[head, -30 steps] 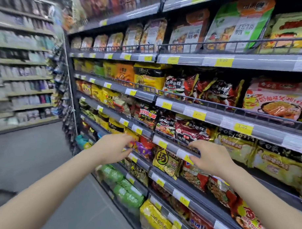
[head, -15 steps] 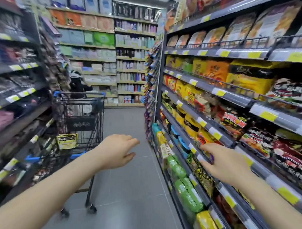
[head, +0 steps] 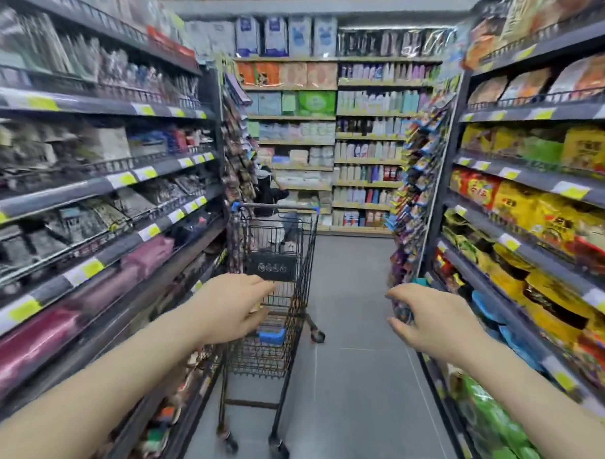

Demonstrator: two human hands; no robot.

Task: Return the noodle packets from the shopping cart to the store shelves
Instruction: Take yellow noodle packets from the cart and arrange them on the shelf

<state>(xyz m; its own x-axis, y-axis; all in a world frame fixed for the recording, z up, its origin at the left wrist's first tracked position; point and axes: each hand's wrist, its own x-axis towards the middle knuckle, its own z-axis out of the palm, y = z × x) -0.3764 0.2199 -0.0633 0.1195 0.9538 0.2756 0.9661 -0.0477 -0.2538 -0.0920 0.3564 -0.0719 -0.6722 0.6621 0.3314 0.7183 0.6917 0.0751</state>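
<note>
A black wire shopping cart (head: pixel 287 236) with blue handle ends stands in the aisle ahead, close to the left shelves. My left hand (head: pixel 233 309) reaches out in front of the cart's basket, fingers loosely extended, holding nothing. My right hand (head: pixel 431 319) hovers in the aisle to the cart's right, fingers relaxed and empty. Noodle packets (head: pixel 520 208) in yellow, red and black wrappers fill the shelves on my right. Something blue (head: pixel 272 335) lies low in the cart; the picture is too blurred to tell whether packets are inside.
Dark shelving (head: pixel 97 188) with yellow price tags lines the left side. A hanging snack rack (head: pixel 418 187) stands at the right shelf's end. Grey floor (head: pixel 354 382) runs between, toward a far wall of bottles and boxes (head: pixel 370 141). A person in dark clothes (head: pixel 269 189) is behind the cart.
My view has swung left from the noodle shelves to face down the aisle. The cart has come to the centre, and both hands have left the shelf edge and now reach toward it.
</note>
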